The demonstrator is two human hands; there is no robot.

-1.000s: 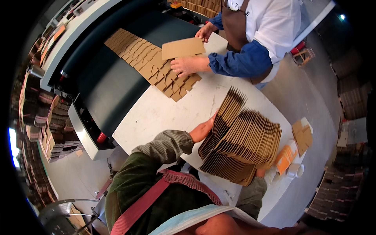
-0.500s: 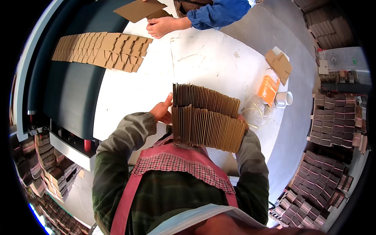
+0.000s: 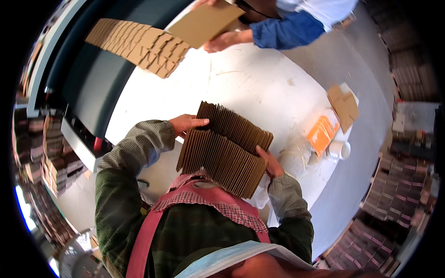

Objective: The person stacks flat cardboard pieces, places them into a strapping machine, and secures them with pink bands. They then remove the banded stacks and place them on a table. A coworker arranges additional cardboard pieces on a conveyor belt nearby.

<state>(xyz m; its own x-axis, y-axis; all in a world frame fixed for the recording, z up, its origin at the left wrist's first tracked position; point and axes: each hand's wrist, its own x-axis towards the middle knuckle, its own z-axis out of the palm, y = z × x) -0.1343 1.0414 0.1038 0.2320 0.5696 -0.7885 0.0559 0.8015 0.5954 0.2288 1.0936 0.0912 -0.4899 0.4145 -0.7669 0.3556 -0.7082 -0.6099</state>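
In the centre of the frame, the left hand (image 3: 186,123) and right hand (image 3: 270,162) hold the cardboard stack (image 3: 225,150), their fingers (image 3: 262,151) pinching its two ends. The support underneath is hidden, so I cannot tell it. Equal pressure should keep it straight.

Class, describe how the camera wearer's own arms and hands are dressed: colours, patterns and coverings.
The left hand and right hand are both ungloved. Each forearm wears a loose, greyish, finely patterned sleeve cover, narrowing at the wrist. Above it shows a dark green, soft-looking sleeve. No cables are visible on either arm.
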